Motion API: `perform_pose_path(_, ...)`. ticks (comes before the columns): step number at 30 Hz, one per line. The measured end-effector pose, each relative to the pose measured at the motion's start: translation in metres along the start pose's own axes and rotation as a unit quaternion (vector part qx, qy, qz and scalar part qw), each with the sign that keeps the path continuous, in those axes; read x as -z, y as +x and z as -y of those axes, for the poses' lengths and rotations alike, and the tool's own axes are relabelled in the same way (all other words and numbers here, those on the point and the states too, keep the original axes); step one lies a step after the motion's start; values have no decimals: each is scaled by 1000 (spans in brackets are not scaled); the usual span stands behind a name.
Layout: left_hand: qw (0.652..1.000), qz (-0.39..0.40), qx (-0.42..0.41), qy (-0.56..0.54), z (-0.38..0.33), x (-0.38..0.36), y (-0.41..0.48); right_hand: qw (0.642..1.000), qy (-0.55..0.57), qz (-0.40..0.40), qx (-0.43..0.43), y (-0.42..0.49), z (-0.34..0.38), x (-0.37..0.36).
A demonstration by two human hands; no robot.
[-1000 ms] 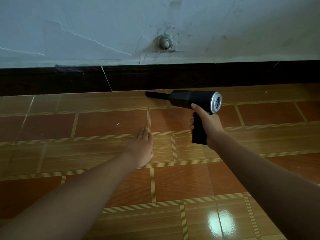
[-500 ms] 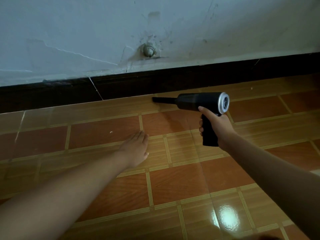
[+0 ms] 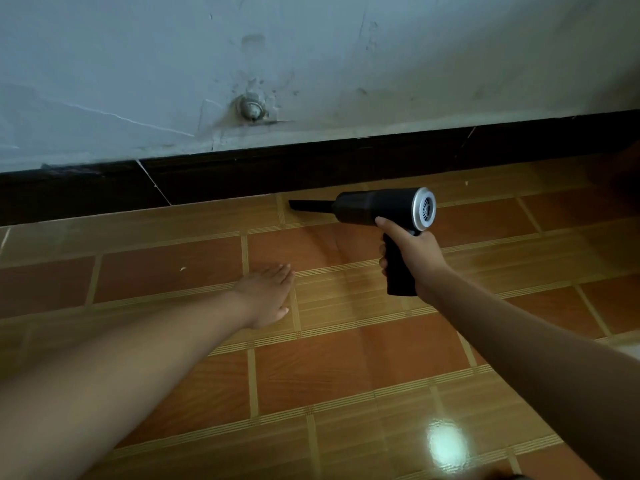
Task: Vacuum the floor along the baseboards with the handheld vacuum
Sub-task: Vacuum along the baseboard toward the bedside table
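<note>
Black plastic forms the pistol-shaped handheld vacuum point(image 3: 377, 206), whose silver rear ring and grilled vent face right; no brand, label or writing can be read on it. The right hand point(image 3: 415, 254) is clenched around the vacuum's downward handle, thumb lying up along the underside of the barrel, so the body sits directly above the fist and the slim black crevice nozzle point(image 3: 310, 206) juts left of the grip. The nozzle tip hangs low over the glossy orange and tan tiled floor point(image 3: 329, 368), near the dark brown baseboard point(image 3: 242, 178) on the far side; whether the tip touches the tile cannot be told. The left hand point(image 3: 266, 296) holds nothing, its fingers straight and together, palm down on or just over the tiles, nearer than the nozzle and slightly left of it. A small white speck point(image 3: 183, 269) lies on the floor left of that hand. Above the baseboard, the pale scuffed wall point(image 3: 381, 64) carries a round metal stud point(image 3: 251, 107).
</note>
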State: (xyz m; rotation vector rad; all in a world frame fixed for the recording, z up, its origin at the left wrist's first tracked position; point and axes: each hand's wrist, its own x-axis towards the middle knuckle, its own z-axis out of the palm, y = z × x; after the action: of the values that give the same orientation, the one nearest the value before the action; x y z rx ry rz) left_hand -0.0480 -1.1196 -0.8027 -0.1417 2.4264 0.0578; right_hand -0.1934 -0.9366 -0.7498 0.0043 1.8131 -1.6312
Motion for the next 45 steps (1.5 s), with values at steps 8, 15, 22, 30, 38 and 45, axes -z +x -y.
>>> perform_pose_path(8, 996, 24, 64, -48, -31, 13, 2, 999, -23, 38, -19, 20, 1, 29)
perform_pose_path(15, 983, 11, 142, -116, -54, 34, 4, 996, -4, 66, -60, 34, 13, 46)
perform_pose_path(22, 994, 4, 101, -42, -55, 40, 8, 995, 27, 59, -75, 38, 10, 53)
perform_pose_path(30, 997, -14, 54, -50, -53, 27, 31, 997, 3, 49, -57, 38, 14, 56)
perform_pose_path(38, 997, -49, 49, -33, -53, 13, 42, 998, -52, 34, -28, 38, 20, 54)
perform_pose_path(45, 994, -72, 52, -70, -53, 5, 45, 998, -47, 22, 32, 42, 14, 41)
